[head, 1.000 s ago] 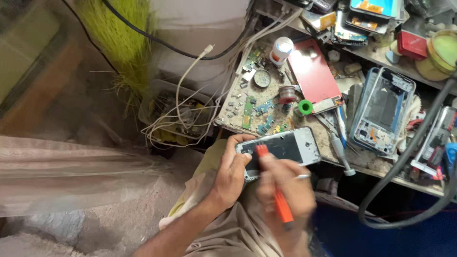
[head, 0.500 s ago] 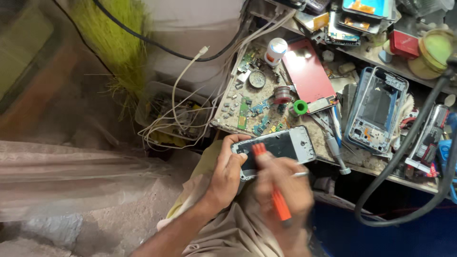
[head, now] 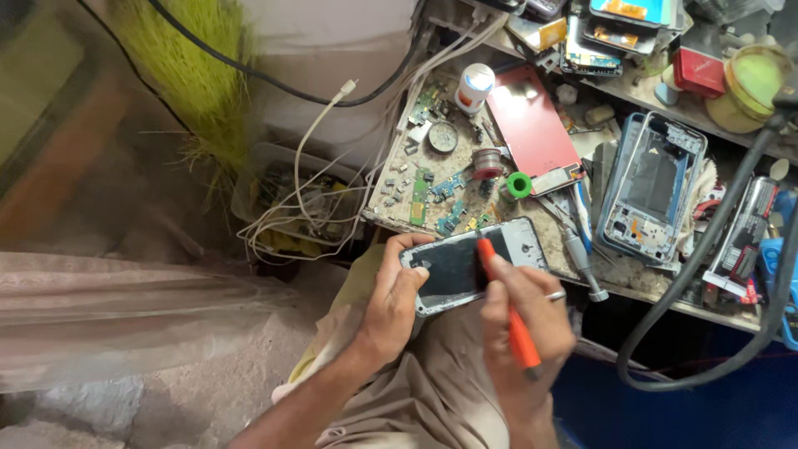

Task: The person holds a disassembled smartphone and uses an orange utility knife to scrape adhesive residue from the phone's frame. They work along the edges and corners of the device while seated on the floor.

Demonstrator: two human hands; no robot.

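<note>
My left hand (head: pixel 397 309) is closed around the phone (head: pixel 474 264), gripping its near end. My right hand (head: pixel 525 318) is closed on an orange tool (head: pixel 509 313), tip touching the phone. A workbench (head: pixel 532 218) lies just beyond both hands.

The left hand (head: pixel 397 306) grips an opened phone (head: pixel 474 262); the right hand (head: pixel 525 314) presses an orange screwdriver (head: pixel 509 309) against it.

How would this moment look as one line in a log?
left hand: grips opened phone by its end | right hand: holds orange tool, tip on phone | behind: cluttered bench, phone frame
</note>
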